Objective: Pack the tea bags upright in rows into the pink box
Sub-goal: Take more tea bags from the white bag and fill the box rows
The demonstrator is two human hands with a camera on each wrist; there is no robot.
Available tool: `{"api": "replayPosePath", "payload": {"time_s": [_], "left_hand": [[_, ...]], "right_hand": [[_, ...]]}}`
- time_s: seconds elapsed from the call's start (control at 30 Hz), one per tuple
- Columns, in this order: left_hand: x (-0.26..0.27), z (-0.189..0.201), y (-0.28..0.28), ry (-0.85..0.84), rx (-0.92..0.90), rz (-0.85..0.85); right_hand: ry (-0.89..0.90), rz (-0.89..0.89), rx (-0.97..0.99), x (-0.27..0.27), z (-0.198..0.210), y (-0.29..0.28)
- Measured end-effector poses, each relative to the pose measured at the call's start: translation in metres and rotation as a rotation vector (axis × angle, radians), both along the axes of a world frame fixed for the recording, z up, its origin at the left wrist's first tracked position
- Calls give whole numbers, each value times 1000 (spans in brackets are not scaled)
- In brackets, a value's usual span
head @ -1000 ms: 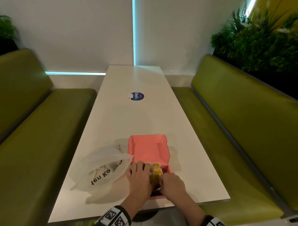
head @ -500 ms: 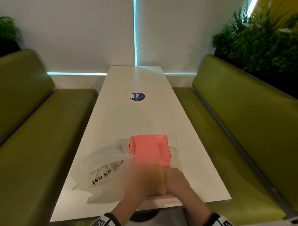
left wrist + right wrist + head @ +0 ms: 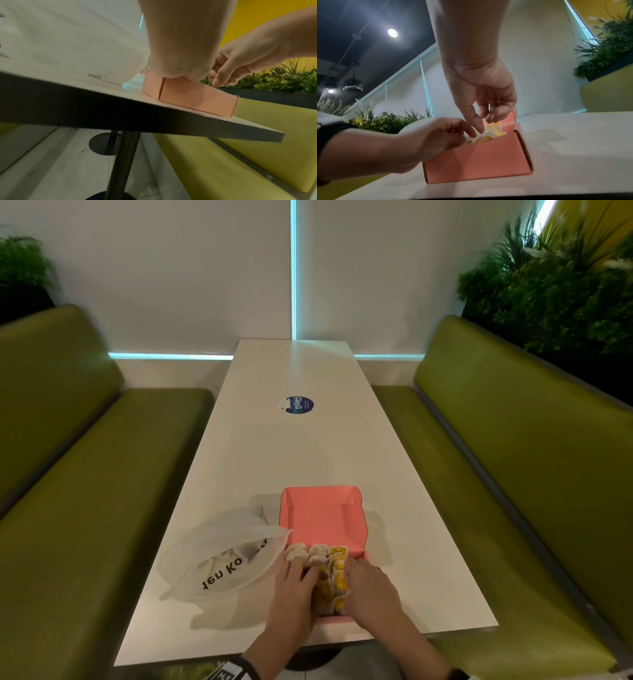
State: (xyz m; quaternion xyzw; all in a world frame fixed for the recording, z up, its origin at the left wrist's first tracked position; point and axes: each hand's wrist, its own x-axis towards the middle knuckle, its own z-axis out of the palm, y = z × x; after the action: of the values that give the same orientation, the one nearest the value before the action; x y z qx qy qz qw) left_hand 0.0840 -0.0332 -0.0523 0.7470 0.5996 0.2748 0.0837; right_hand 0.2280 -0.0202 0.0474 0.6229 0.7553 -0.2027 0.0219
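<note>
- Since the blurred sweep half a second ago, your left hand (image 3: 296,580) is settling back over the left side of the pink box (image 3: 322,517), and three rows of tea bags (image 3: 337,571) are showing again.
- The white bench (image 3: 308,446) is carrying the box near its front edge, with a plastic bag (image 3: 222,556) lying just beside the box on its left.
- The box is standing with its lid tilted back; its card walls look light and likely to slide if you push hard.
- Your right hand (image 3: 488,106) is reaching down with fingers loosely curled, the thumb touching a bag top; I cannot tell whether it is pinching.
- Your left hand is curling onto the bags, seemingly holding them.
- The tea bags are standing upright inside; being thin, soft paper, they are best taken by their top edges.
</note>
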Motion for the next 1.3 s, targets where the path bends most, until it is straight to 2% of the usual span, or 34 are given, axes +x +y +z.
{"api": "replayPosePath", "payload": {"time_s": [0.1,0.2,0.33,0.47,0.63,0.77,0.97,1.17,1.3], "left_hand": [[1,-3,-2,-41,2,10],[2,-3,-2,-69,22,9],[3,-4,0,-72,48,8],[4,-6,1,-73,88,14],[3,-9,0,-79,97,27],[3,-7,-1,-85,110,29],[6,-4,-2,-100,156,39],[4,-4,-3,-87,133,44],[5,-1,-3,-86,142,38]], "right_hand": [[-22,20,4,4,1,-4],[-66,74,-71,8,-5,-4],[8,66,-173,0,-12,-2],[78,-9,-131,-5,-17,4],[69,-69,-60,4,-17,10],[21,-115,-91,1,-28,12],[73,-202,-91,-11,-49,13],[160,-273,7,-10,-50,16],[162,-219,20,-12,-54,11]]}}
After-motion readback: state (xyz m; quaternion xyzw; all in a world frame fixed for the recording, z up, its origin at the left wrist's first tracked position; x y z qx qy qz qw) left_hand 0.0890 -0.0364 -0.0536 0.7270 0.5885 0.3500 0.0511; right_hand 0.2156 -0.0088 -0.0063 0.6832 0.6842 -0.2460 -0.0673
